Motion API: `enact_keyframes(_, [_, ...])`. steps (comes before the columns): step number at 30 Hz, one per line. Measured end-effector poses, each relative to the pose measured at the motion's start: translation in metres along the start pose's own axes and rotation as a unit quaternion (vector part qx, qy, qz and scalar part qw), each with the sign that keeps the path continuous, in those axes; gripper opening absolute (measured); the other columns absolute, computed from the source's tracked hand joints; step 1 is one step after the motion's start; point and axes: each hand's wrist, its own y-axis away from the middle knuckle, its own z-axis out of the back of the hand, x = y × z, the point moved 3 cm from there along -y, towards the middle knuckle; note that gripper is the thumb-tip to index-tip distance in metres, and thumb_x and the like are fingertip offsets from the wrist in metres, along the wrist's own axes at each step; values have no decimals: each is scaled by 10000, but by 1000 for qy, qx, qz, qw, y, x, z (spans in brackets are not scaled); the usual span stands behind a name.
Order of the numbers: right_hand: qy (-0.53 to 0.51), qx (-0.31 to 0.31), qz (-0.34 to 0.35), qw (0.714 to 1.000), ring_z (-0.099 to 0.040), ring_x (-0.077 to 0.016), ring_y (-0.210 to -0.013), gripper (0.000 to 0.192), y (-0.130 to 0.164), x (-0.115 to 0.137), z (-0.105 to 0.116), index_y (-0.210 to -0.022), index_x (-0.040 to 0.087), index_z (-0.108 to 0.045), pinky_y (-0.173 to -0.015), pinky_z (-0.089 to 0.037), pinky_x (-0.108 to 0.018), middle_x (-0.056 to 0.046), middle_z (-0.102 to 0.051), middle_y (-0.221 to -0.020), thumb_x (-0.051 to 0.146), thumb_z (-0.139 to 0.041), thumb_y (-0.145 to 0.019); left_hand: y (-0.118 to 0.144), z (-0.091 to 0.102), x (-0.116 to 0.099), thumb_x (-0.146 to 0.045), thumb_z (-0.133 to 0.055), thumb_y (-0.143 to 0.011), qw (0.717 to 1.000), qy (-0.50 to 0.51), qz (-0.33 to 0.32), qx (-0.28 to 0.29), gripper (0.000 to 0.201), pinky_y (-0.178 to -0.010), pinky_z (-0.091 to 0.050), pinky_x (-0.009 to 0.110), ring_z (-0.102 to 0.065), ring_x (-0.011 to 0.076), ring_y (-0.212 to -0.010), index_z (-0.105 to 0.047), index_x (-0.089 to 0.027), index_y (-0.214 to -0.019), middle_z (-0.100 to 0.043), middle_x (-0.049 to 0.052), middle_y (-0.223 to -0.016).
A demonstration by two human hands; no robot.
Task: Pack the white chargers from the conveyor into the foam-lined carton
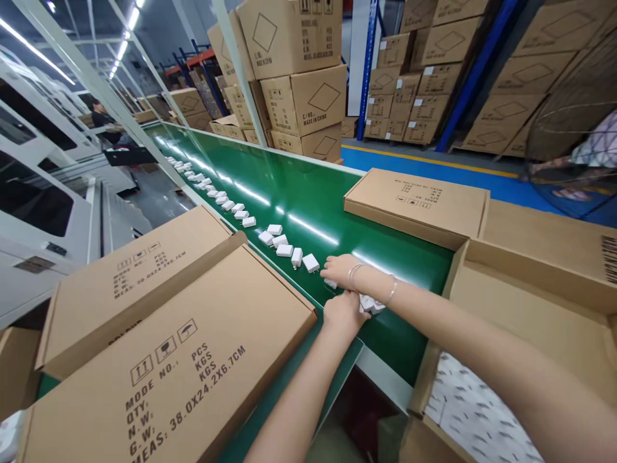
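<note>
Straight ahead, a glossy green conveyor belt (308, 193) runs away into the distance, its smooth surface catching long white streaks of ceiling light. Along its near edge lies a row of small white chargers (241, 213), blocky plastic shapes with rounded corners, trailing off toward the far end. The closest loose one, a white charger (311, 262), sits just beside the right hand.

Both bare arms reach forward onto the belt. The right hand (341, 269), with thin bracelets on its wrist, lies palm down, fingers curled over a charger; how firmly it grips cannot be told. The left hand (343, 312) rests at the belt's edge, fingers bent against a small cluster of white chargers (371, 303) lying between the two hands; whether it is closed on one is hidden.

To the left, flat brown cardboard boxes (164, 347) with matte surfaces carry dark printed lettering and handling symbols. To the right stands an open carton (530, 302), its flaps raised, with white patterned packing sheet (472, 405) inside. Another flat box (417, 202) lies across the belt. Tall stacks of brown cartons (299, 77) rise behind.
</note>
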Motion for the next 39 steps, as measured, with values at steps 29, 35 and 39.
enact_keyframes(29, [-142,-80,-55,985,-585,-262,-878,391,128,-35,-33,-1106,235,-521,-691,-464,-358,-84,-615,-1013,502,-446,-829,-3,-2,8,-188,-354,-780,987,93,-130,11,516,-859,-441,353,-527,219,-1079,-320,-228,-1293,-538,20,-1224])
enact_keyframes(35, [-570,-201,-149,782,-610,-245,-781,595,218,-57,-20,-1087,217,-532,-663,-506,-386,-85,-629,-922,686,-392,-748,-5,-3,6,-172,-303,-817,991,53,-116,-27,408,-802,-461,334,-572,205,-1000,-446,-223,-1196,-573,36,-1171])
enact_keyframes(39, [-777,-237,-207,544,-603,-227,-797,514,275,-55,-47,-1005,300,-584,-674,-513,-378,-57,-629,-863,693,-365,-756,-4,-3,4,-189,-291,-838,991,60,-114,-35,379,-783,-462,366,-587,234,-970,-482,-213,-1165,-591,60,-1140])
